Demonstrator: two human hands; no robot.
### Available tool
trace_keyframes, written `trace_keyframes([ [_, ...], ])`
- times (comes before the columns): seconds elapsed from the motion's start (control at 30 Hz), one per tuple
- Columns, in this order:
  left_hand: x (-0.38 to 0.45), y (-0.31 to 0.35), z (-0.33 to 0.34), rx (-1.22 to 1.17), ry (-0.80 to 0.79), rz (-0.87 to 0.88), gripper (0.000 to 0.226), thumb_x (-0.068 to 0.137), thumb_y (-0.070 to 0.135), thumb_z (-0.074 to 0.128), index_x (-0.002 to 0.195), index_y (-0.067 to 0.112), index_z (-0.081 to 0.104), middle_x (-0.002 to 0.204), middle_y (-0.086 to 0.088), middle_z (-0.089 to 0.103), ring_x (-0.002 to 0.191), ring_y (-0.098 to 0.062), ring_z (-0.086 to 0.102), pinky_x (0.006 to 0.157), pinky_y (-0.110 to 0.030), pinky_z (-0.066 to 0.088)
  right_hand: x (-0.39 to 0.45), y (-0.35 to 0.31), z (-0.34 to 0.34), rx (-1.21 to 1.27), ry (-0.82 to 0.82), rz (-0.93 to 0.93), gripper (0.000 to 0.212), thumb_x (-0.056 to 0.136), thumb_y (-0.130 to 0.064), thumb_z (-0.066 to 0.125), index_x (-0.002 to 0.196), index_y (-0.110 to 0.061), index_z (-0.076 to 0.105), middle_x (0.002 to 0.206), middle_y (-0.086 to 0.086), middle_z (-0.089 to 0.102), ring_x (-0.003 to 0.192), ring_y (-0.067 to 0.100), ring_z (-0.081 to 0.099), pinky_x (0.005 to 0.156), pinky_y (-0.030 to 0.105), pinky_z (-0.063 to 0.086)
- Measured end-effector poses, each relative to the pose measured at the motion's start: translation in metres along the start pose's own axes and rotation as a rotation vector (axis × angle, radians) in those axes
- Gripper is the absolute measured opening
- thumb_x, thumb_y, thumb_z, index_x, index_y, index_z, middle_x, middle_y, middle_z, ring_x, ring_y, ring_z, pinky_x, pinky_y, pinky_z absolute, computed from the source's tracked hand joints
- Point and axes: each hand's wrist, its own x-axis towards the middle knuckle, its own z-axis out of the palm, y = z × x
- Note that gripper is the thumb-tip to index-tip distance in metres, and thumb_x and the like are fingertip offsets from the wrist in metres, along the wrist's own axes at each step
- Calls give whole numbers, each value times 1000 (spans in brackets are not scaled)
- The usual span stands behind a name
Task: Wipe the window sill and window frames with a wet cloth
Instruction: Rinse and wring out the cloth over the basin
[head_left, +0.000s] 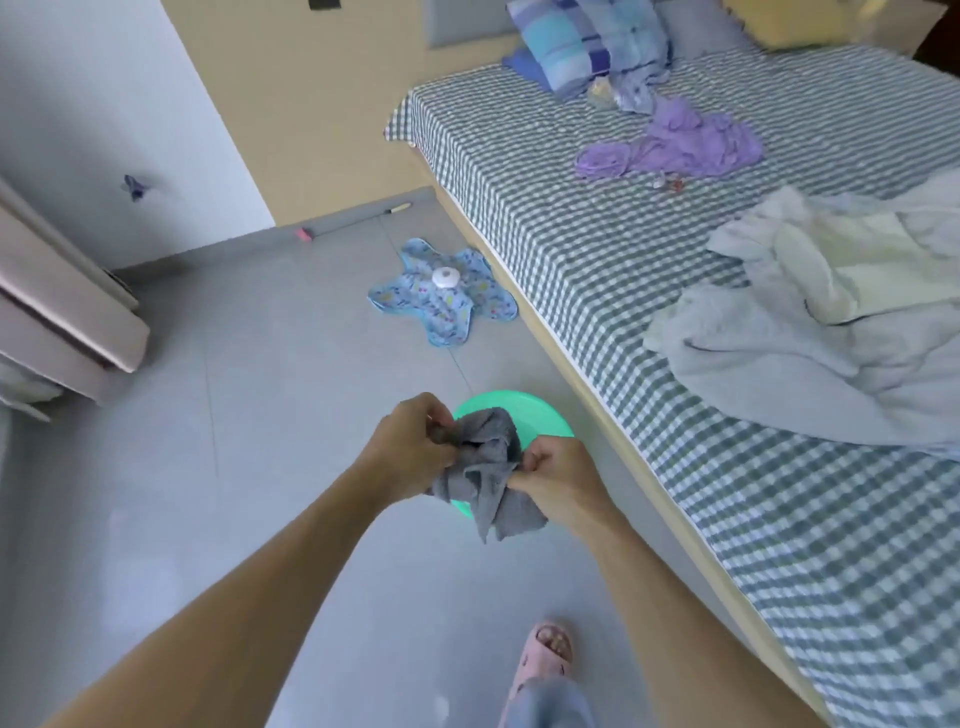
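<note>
A grey cloth (485, 475) hangs bunched between both of my hands, above a green plastic basin (540, 415) that stands on the floor beside the bed. My left hand (415, 441) grips the cloth's upper left part with curled fingers. My right hand (550, 480) pinches its right side, and loose ends of the cloth dangle below. No window sill or window frame is in view.
A bed (675, 291) with a checked sheet fills the right side, with clothes and pillows on it. A blue star-shaped mat (447, 306) with a white round object lies on the grey tiled floor. Grey furniture (62, 312) stands at the left. My slippered foot (545, 660) is at the bottom.
</note>
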Motion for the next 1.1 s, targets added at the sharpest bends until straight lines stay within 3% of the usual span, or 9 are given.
trace_keyframes([
  [0.17,162,-67,91,127,11,-14,28,77,-2,54,85,25,55,85,3,58,75,-21,55,63,-36,52,174,104,13,-93,91,18,31,70,3,67,60,-22,52,62,-8,57,65,16,54,57,21,41],
  [0.3,265,-144,153,260,-24,19,32,74,5,64,80,35,55,91,10,55,81,-20,56,65,-38,55,280,194,40,-199,192,31,29,74,2,55,88,-23,57,82,2,68,81,29,65,72,40,53],
  [0.43,351,-223,217,441,-60,93,31,75,7,59,86,36,58,91,9,53,94,-23,56,71,-32,47,360,274,77,-401,250,-82,28,75,3,53,90,-17,64,83,11,69,82,35,62,66,41,47],
  [0.57,433,-309,294,655,-102,164,28,86,24,62,113,31,66,131,2,51,122,-24,46,86,-33,44,442,371,124,-616,206,-105,39,78,-2,57,112,-18,63,103,12,69,100,35,61,78,40,44],
  [0.63,457,-340,322,752,-203,143,37,90,49,59,122,32,64,151,0,37,138,-23,32,102,-35,37,459,406,145,-681,66,-70,54,78,-12,59,132,-18,53,129,10,60,124,30,51,98,37,40],
  [0.73,486,-378,362,659,-82,89,45,99,46,42,138,27,49,155,-3,33,143,-22,24,111,-38,28,483,437,180,-632,144,-76,66,81,-35,45,145,-20,42,157,7,33,146,26,26,118,43,22],
  [0.93,503,-424,413,783,-19,35,72,90,61,-2,156,31,3,165,-3,-1,150,-29,-9,117,-55,-5,520,462,216,-840,212,-53,70,94,-51,13,157,-23,13,166,6,0,151,30,-7,119,53,-9],
  [1.0,507,-436,421,806,43,79,80,84,61,-5,156,30,10,164,-6,7,151,-31,-2,115,-56,-4,527,470,215,-907,143,-86,66,99,-52,15,158,-21,10,165,7,-1,150,31,-11,119,52,-12],
  [1.1,510,-445,419,887,174,172,75,89,62,16,149,21,39,155,-12,35,143,-35,29,110,-56,15,526,475,209,-878,172,-139,70,98,-56,29,157,-20,16,165,10,4,151,30,-3,120,49,-3],
])
